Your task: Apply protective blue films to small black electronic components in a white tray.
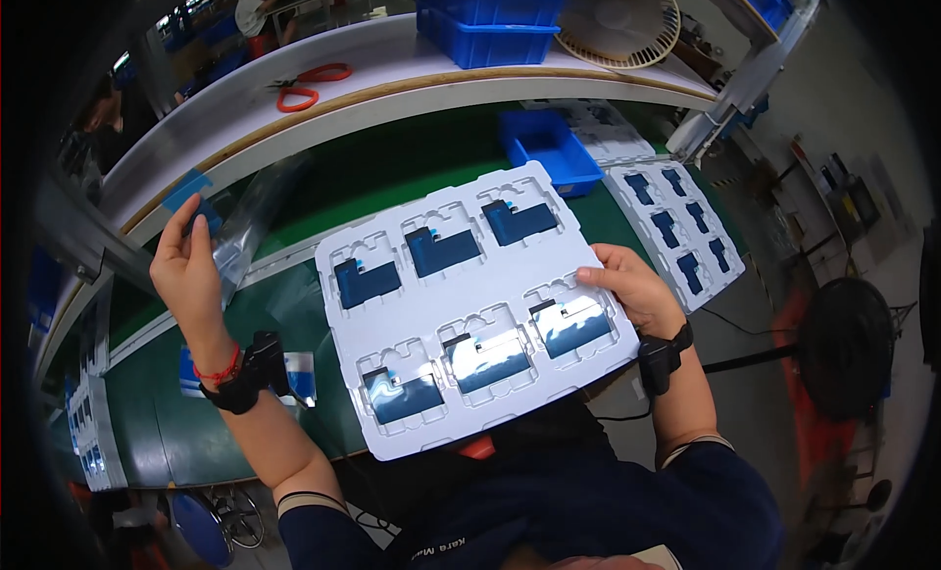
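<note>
A white moulded plastic tray (pixel 456 300) is tilted up before me, with two rows of dark L-shaped flat parts (pixel 443 251) in its recesses. The nearer row reflects the light strongly, while the far row looks matte with small light-blue spots. My right hand (pixel 632 286) grips the tray's right edge, thumb on top and fingers underneath. My left hand (pixel 191 276) is raised left of the tray, fingers curled and thumb close to the index finger. Thin translucent blue film (pixel 186 190) shows at those fingertips, seemingly pinched there; its overlap with the shelf edge makes the contact hard to see.
Another tray of dark parts (pixel 676 227) lies at the right, near a blue bin (pixel 551 150). Red-handled scissors (pixel 312 85), stacked blue bins (pixel 490 26) and a fan (pixel 622 21) stand on the shelf. Clear plastic (pixel 250 217) lies behind my left hand. A black fan (pixel 845 346) stands right.
</note>
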A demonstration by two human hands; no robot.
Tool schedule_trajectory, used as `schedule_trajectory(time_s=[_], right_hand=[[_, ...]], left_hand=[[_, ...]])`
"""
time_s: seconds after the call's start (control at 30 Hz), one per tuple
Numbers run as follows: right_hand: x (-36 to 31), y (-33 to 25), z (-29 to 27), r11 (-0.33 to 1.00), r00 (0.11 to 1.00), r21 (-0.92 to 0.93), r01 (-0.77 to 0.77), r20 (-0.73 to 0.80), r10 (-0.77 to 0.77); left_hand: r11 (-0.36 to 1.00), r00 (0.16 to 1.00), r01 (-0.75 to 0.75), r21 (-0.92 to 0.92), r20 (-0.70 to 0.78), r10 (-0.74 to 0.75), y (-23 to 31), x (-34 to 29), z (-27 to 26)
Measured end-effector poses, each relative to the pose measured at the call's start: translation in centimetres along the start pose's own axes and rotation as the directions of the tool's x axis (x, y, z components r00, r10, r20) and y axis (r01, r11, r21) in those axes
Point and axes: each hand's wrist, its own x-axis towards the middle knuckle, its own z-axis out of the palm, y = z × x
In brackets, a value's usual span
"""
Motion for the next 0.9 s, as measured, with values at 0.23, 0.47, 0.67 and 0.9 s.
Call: schedule_trajectory(time_s=[0.23,0.47,0.67,0.9], right_hand=[[-1.8,0.5,0.7,0.982,0.982,0.031,0.185,0.045,-0.186],[-5.5,0.1,-1.8,0.920,0.918,0.070,0.386,-0.129,-0.376],[-9.5,0.8,-9.6,0.777,0.717,0.098,0.622,-0.471,-0.514],[-9.3,4.5,-20.4,0.707,0.447,-0.068,0.704,-0.731,-0.516]], left_hand=[[0.998,0.998,-0.067,-0.001,0.015,0.067,-1.1,0.1,0.3],[0.995,0.999,0.032,0.100,0.013,-0.034,-0.8,0.2,-0.4],[0.997,0.999,-0.052,-0.058,0.011,0.053,-0.8,-0.1,0.2],[0.998,0.994,-0.001,-0.068,0.107,0.008,0.3,-0.6,1.3]])
